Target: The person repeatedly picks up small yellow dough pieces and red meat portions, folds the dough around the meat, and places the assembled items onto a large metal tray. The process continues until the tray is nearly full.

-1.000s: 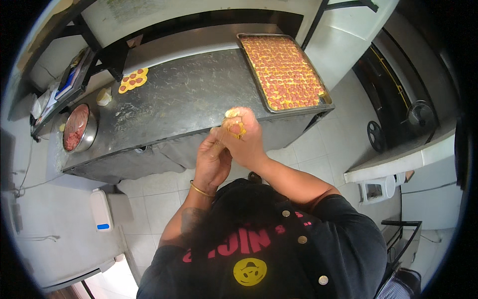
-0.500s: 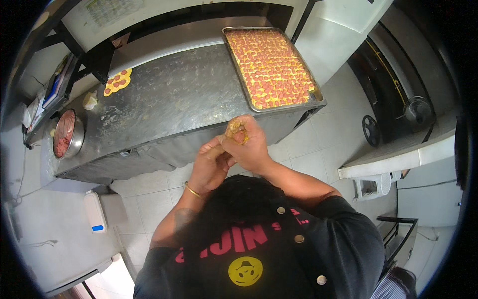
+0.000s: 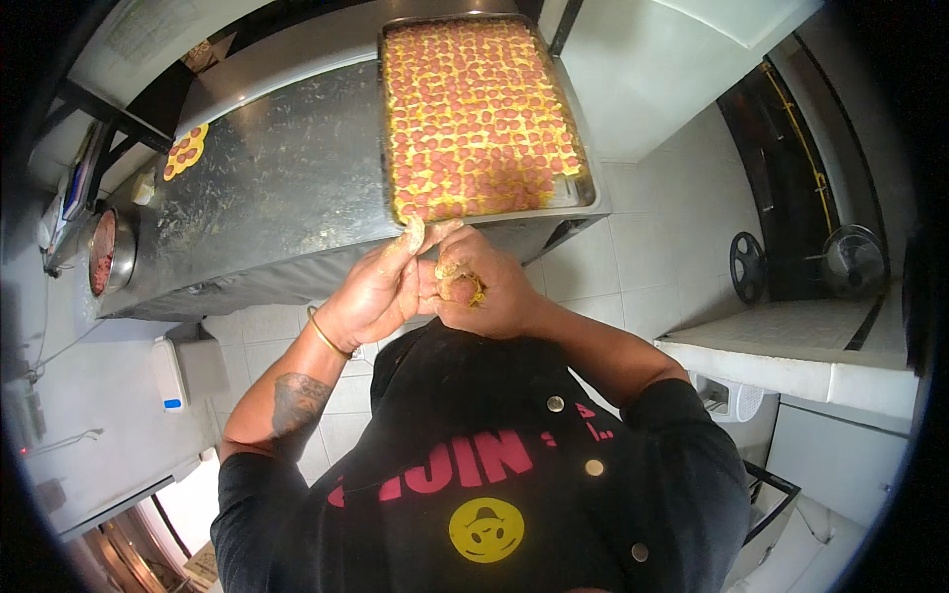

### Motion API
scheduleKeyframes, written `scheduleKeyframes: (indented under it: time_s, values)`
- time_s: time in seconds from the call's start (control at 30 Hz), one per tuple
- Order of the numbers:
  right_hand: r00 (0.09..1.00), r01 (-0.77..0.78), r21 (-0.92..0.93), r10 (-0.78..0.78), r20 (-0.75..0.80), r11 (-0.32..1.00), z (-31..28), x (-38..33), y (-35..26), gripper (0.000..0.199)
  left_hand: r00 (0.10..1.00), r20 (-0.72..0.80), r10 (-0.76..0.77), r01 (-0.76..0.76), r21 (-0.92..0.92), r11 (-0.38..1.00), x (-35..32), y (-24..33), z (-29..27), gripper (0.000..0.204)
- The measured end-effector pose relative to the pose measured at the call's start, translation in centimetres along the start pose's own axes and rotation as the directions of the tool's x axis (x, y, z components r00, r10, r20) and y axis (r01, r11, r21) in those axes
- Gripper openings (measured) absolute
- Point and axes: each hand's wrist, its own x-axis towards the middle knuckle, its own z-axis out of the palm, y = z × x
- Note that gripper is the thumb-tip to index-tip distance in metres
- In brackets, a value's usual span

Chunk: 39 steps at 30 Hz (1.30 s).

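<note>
In front of my chest and just off the table's near edge, my right hand [image 3: 494,282] is closed around a small meat dumpling [image 3: 460,288] with bits of yellow wrapper at its edge. Part of it is hidden by the fingers. Beside it, my left hand [image 3: 371,296] has its thumb raised and its fingers apart, the tips reaching to the right hand. Pale crumbs stick to the skin. Beyond both hands a metal tray [image 3: 591,188] holds rows of small yellow-wrapped pieces topped with pink meat; a gap shows at its near right corner.
The steel table [image 3: 287,168] bears floury smears. Toward its far left lie several yellow pieces topped with meat [image 3: 185,151]. A metal bowl [image 3: 125,252] of pink minced meat stands at the left end, near a small pale lump [image 3: 144,188]. A tiled counter [image 3: 791,366] is at right.
My left hand has opened and its thumb has lifted away from the right hand. The right hand still grips the dumpling. The view has shifted, so the tray appears nearer and further left.
</note>
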Motion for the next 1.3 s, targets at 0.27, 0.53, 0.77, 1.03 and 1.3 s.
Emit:
scheduleKeyframes:
  time_s: [0.27,0.53,0.77,1.03,1.3]
  values:
    - [0.988,-0.146,-0.258,0.152,0.004,0.955,-12.7,-0.4,1.8,0.079,0.995,-0.095,0.005,0.004,0.094,0.996,11.0,0.1,1.7,0.073]
    - [0.963,-0.238,-0.415,0.268,0.014,0.878,-22.4,1.3,4.4,0.037,0.990,-0.024,0.140,-0.119,0.394,0.911,21.3,0.8,3.8,0.062]
    - [0.907,-0.261,-0.534,0.393,0.149,0.804,-24.2,-0.2,13.1,0.021,0.900,0.240,0.364,-0.145,0.952,-0.269,24.4,-5.1,1.4,0.053]
    - [0.791,-0.099,-0.584,0.420,0.445,0.806,-22.3,3.1,14.0,0.018,0.946,0.136,0.293,0.001,0.907,-0.422,26.0,-7.2,0.7,0.078]
    - [0.623,-0.436,-0.627,0.720,0.307,0.645,-21.8,2.7,15.1,0.029,0.930,0.062,0.363,0.053,0.953,-0.300,25.6,-7.8,0.9,0.087]
